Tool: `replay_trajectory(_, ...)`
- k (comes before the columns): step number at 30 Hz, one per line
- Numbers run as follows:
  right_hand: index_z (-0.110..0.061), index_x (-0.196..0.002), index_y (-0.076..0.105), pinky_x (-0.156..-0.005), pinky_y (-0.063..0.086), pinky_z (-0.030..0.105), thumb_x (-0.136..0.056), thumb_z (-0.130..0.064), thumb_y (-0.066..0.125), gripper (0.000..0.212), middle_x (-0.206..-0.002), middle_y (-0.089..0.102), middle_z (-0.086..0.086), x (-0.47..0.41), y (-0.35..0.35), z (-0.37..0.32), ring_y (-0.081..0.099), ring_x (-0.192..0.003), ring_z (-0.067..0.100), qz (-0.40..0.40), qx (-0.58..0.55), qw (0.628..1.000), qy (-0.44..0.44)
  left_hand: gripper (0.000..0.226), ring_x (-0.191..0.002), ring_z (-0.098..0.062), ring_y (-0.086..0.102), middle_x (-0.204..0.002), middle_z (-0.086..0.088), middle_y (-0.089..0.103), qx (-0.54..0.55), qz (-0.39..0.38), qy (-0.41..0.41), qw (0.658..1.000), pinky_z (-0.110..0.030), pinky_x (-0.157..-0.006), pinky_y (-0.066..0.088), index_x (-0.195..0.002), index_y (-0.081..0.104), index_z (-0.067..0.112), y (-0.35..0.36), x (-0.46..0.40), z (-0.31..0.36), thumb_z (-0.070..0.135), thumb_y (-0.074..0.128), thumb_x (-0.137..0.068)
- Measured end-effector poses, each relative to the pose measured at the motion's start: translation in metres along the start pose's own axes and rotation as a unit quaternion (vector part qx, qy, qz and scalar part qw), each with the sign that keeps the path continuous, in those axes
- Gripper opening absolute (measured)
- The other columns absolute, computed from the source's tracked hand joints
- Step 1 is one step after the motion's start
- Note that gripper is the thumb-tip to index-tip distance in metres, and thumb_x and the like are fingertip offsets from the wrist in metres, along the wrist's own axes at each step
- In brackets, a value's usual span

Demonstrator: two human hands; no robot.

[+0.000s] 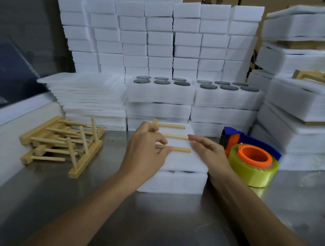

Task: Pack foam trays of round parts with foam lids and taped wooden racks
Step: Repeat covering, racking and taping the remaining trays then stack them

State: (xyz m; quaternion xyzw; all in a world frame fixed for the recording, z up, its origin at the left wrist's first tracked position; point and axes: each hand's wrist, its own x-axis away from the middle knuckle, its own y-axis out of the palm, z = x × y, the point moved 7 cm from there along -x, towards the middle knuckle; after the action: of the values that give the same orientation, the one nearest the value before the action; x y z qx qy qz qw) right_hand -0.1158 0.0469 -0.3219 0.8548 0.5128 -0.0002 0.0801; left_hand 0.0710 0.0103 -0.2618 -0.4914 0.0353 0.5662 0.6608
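Left hand: the left hand (145,153) lies on the near left part of the rack, fingers curled over it, thumb and forefinger pinching the nearest peg where it meets the bar.
Right hand: the right hand (208,153) is spread flat, fingers straight and close together, its fingertips (193,138) touching the free end of the middle peg; it grips nothing.
Rack: the pale wooden rack with three round pegs (173,136) lies flat on top of the white foam lid (185,160), pegs running left to right, bar end under the left hand, free ends toward the right hand.
Pack: the lid sits on a white foam tray (171,182) at the middle of the steel table (148,220); a dark gap shows between lid and tray, the parts inside hidden.
Key relation: the rack's long pegs span the space between the two hands, so the left hand is nearer the bar, the right nearer the tips.
Tape: a yellow-green roll on a blue and orange tape dispenser (253,163) stands just right of the pack, nearest the right hand.
Judgement: the rack looks seated but not yet taped; the right hand would likely fetch the tape while the left steadies.
Spare racks: a loose heap of wooden racks (60,140) lies left of the pack.
Behind the pack: stacked foam trays with dark round parts (161,82).
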Motion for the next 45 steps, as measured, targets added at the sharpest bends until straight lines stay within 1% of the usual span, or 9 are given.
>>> replay_trajectory(5,-0.024,-0.104,0.073,-0.057,0.054,0.018,-0.094,-0.014,0.061,0.019,-0.095,0.071,-0.005,0.001,-0.001,-0.002,0.071,-0.073,0.004,-0.010,0.021,1.000,0.002,0.027,-0.081,-0.001,0.053,-0.104,0.010,0.053,0.014,-0.002,-0.029,0.999,-0.003,-0.068,0.037,-0.086,0.073,0.018,-0.003,-0.004,-0.008,0.034,0.087,-0.070)
replay_trajectory(11,-0.029,-0.102,0.072,-0.070,0.055,0.017,-0.096,-0.019,0.062,0.016,-0.106,0.069,-0.007,-0.001,-0.001,-0.015,0.068,-0.086,0.006,-0.034,0.141,0.989,-0.033,0.022,-0.076,-0.003,0.052,-0.092,0.010,0.055,-0.017,-0.014,0.000,1.000,-0.002,-0.064,0.035,-0.076,0.073,0.017,-0.003,-0.004,-0.007,0.037,0.082,-0.075)
replay_trajectory(15,-0.028,-0.109,0.071,-0.079,0.051,0.022,-0.096,-0.022,0.059,0.018,-0.103,0.068,-0.011,-0.005,-0.010,-0.050,0.063,-0.095,0.006,-0.028,0.324,0.940,-0.102,0.020,-0.074,-0.002,0.055,-0.089,0.012,0.056,-0.019,-0.013,0.009,1.000,-0.005,-0.061,0.033,-0.069,0.072,0.018,-0.004,-0.005,-0.008,0.033,0.077,-0.082)
replay_trajectory(19,-0.027,-0.112,0.068,-0.090,0.046,0.027,-0.086,-0.003,0.052,0.039,-0.108,0.068,-0.004,-0.004,-0.044,-0.094,0.062,-0.100,0.013,0.084,0.408,0.895,-0.158,0.017,-0.073,-0.001,0.054,-0.089,0.013,0.055,-0.032,-0.015,0.025,0.999,-0.002,-0.061,0.034,-0.075,0.075,0.016,-0.004,-0.004,-0.005,0.031,0.076,-0.082)
replay_trajectory(23,-0.028,-0.135,0.051,-0.101,0.045,0.046,-0.077,-0.005,0.058,0.063,-0.132,0.057,0.007,-0.011,-0.086,-0.078,0.051,-0.121,0.030,0.122,0.530,0.839,-0.025,0.017,-0.077,-0.002,0.054,-0.091,0.011,0.056,-0.022,-0.021,0.014,0.999,-0.004,-0.061,0.035,-0.074,0.074,0.015,-0.003,-0.005,-0.009,0.029,0.075,-0.083)
replay_trajectory(28,-0.030,-0.140,0.044,-0.102,0.042,0.050,-0.082,-0.024,0.063,0.061,-0.134,0.053,0.007,-0.014,-0.110,-0.066,0.048,-0.121,0.035,0.136,0.595,0.790,0.056,0.015,-0.079,-0.002,0.055,-0.093,0.011,0.057,-0.011,-0.024,0.005,1.000,-0.007,-0.062,0.032,-0.074,0.075,0.016,-0.004,-0.005,-0.011,0.027,0.074,-0.084)
replay_trajectory(32,-0.018,-0.135,0.048,-0.083,0.054,0.045,-0.082,-0.022,0.065,0.055,-0.114,0.059,0.011,-0.014,-0.129,-0.060,0.059,-0.100,0.033,0.157,0.570,0.799,0.106,0.015,-0.081,-0.002,0.056,-0.092,0.014,0.056,-0.008,-0.023,0.006,1.000,-0.006,-0.062,0.034,-0.074,0.075,0.016,-0.005,-0.005,-0.011,0.027,0.074,-0.084)
replay_trajectory(38,-0.005,-0.110,0.062,-0.065,0.049,0.036,-0.080,-0.027,0.072,0.038,-0.084,0.061,0.012,-0.009,-0.145,-0.046,0.061,-0.079,0.029,0.203,0.528,0.814,0.136,0.013,-0.082,-0.003,0.056,-0.094,0.013,0.056,-0.002,-0.029,0.005,1.000,-0.008,-0.065,0.035,-0.078,0.076,0.015,-0.006,-0.004,-0.007,0.026,0.074,-0.084)
replay_trajectory(45,-0.021,-0.094,0.073,-0.076,0.050,0.038,-0.072,-0.028,0.078,0.024,-0.084,0.064,0.009,-0.009,-0.097,-0.074,0.063,-0.093,0.037,0.186,0.509,0.840,-0.021,0.023,-0.088,0.001,0.047,-0.103,0.012,0.049,-0.019,0.026,0.026,0.999,-0.008,-0.074,0.031,-0.104,0.070,0.017,-0.019,-0.007,-0.003,0.028,0.073,-0.084)
